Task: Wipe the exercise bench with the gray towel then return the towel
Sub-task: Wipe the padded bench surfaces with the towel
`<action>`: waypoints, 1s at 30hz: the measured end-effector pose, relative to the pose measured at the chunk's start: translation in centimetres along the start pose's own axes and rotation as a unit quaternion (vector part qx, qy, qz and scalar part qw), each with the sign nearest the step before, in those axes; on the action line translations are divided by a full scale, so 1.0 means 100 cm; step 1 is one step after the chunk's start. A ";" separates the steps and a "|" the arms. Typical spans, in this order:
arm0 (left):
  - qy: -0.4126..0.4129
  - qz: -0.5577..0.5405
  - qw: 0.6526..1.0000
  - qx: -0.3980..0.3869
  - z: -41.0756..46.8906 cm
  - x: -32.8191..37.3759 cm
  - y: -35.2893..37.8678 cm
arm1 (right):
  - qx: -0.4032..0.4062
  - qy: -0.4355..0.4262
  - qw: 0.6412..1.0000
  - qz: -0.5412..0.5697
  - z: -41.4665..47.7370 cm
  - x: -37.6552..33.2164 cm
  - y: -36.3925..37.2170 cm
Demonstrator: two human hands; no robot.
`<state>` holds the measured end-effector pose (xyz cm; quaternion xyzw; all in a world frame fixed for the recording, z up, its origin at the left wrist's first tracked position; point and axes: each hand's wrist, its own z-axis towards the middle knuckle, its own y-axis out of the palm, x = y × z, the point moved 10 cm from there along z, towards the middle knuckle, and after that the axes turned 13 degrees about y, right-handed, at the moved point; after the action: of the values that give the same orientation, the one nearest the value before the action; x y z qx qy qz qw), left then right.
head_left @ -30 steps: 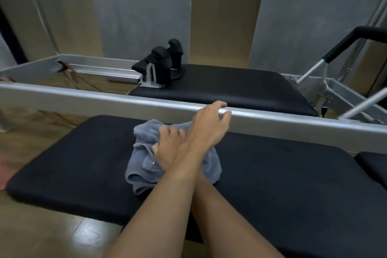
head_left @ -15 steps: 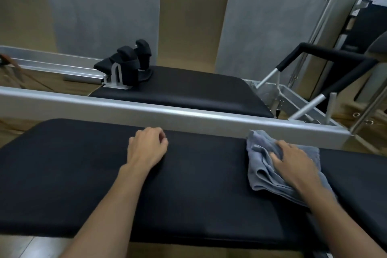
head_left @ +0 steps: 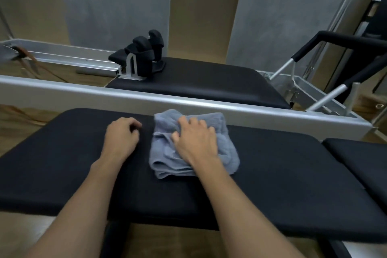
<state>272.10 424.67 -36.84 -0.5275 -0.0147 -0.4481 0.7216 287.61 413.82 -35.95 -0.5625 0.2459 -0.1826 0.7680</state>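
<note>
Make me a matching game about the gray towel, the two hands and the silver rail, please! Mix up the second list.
Things:
1 gray towel
2 left hand
3 right hand
4 silver rail

States:
A fingers curled, holding nothing
B bunched up on the black bench
C runs behind the bench
D presses on the towel

Pairs: 1-B, 2-A, 3-D, 4-C

L hand [head_left: 122, 138] rests back-up on the surface [head_left: 272, 163], fingers [head_left: 134, 126] curled under in a loose fist, holding nothing. R hand [head_left: 195, 141] palm-down, fingers [head_left: 201, 123] spread & slightly bent, pressing on the towel [head_left: 227, 146]. Both forearms [head_left: 88, 195] bare, reaching fwd, approx. parallel; hands near, not touching.
</note>
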 end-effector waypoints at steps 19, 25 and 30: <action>-0.026 -0.032 0.999 0.015 -0.003 -0.011 -0.009 | -0.031 0.344 0.936 -0.073 0.011 0.346 -0.049; -0.031 -0.044 0.999 0.007 -0.002 -0.017 -0.007 | 0.041 0.331 0.940 -0.073 0.013 0.313 -0.051; -0.025 -0.020 0.999 -0.001 0.000 -0.017 -0.003 | 0.058 0.268 0.958 -0.081 0.015 0.259 -0.045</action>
<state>270.90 425.72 -37.47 -0.5391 -0.0423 -0.4489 0.7114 309.49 399.19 -35.80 -0.4657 0.3855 -0.4023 0.6875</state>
